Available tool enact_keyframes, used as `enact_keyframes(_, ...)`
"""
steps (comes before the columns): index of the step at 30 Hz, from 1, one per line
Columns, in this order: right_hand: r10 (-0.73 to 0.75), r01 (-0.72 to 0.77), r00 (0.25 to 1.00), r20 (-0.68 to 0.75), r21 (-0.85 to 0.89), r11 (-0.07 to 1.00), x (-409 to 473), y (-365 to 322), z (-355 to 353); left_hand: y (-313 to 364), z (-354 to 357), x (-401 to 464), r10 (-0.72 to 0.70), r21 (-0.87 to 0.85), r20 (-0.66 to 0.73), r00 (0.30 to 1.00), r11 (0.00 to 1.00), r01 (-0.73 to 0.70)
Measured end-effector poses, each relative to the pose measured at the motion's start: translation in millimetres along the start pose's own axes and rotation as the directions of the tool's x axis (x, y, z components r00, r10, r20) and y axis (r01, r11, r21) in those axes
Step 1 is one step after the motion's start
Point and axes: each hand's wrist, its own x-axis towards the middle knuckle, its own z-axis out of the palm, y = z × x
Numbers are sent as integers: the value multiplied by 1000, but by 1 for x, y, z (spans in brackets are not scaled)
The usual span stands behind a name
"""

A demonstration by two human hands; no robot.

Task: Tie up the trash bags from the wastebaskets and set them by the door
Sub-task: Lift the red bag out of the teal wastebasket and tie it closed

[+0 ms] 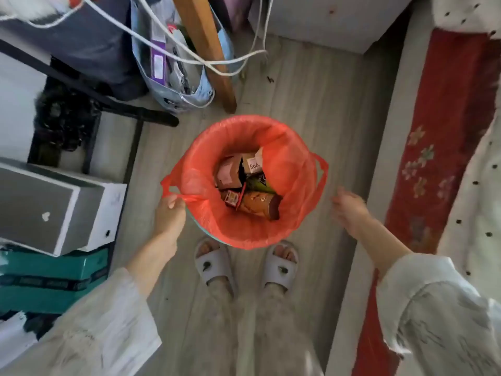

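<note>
A red trash bag (292, 185) lines a round wastebasket on the floor just ahead of my feet; the basket's teal rim (198, 225) peeks out at the lower left. Cartons and snack wrappers (244, 183) lie inside the bag. My left hand (170, 213) pinches the bag's left handle loop (169, 192) at the rim. The right handle loop (321, 166) hangs free over the other side. My right hand (349, 208) hovers to the right of the basket, blurred, fingers loose, apart from the bag and holding nothing.
A wooden leg (214, 63) and a blue bag of clutter (173, 77) stand behind the basket, white cords draped over them. Stacked boxes (54, 207) sit at the left. A red patterned cloth (433, 158) runs along the right beside a low ledge.
</note>
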Motion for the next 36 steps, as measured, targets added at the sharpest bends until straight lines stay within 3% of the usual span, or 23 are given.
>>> enact_keyframes(3,66,-66,998,-7,57,996,32,2,13,-15,14,31,-85,-80,-114,990,994,76)
enact_keyframes(6,116,-131,987,112,131,983,50,7,20,-22,17,47,-262,-335,-85,961,916,220)
enact_keyframes(8,143,-174,972,188,160,972,57,9,22,-21,14,53,-278,-434,-106,955,877,207)
enact_keyframes(12,143,-183,973,183,229,956,57,4,23,-13,4,55,-261,-564,-145,954,814,136)
enact_keyframes(19,64,-77,996,63,224,972,40,-9,21,8,-4,36,-203,-597,-26,979,788,148)
enact_keyframes(22,2,6,999,-37,220,976,30,-14,16,15,-3,22,-163,-540,-21,986,832,126)
enact_keyframes(27,-126,142,988,-86,214,966,-9,-27,-1,37,-15,-6,-83,-478,15,996,875,80)
enact_keyframes(29,-173,177,984,-35,210,961,-32,-36,-8,48,-20,-20,-73,-423,52,996,902,88)
enact_keyframes(33,-206,156,954,219,226,962,-75,-52,-8,68,-28,-45,-94,-329,199,976,931,157)
enact_keyframes(36,-254,244,944,213,73,967,-97,-75,-3,91,-24,-55,-70,-309,276,959,938,157)
